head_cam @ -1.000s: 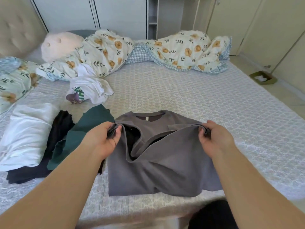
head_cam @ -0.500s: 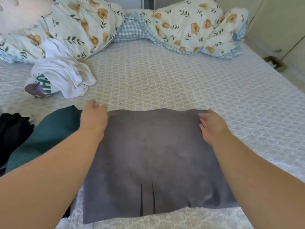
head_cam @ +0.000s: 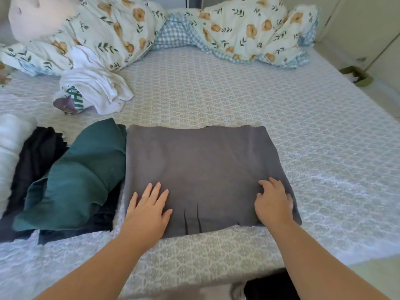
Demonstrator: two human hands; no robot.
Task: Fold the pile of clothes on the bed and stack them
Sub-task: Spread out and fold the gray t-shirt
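Grey garment: folded into a flat rectangle on the bed, near its front edge; two dark lines show close to the near hem.
Left hand: palm down, fingers spread and straight, pressing on the near left corner.
Right hand: palm down on the near right corner, fingers slightly bent, resting on the cloth.
Change: half a second ago both hands were at the far corners; they have now slid back to the near edge.
Green garment: touching the grey one's left side, lying over black clothes.
White garment: crumpled farther back, left.
Flowered duvet: bunched along the far side.
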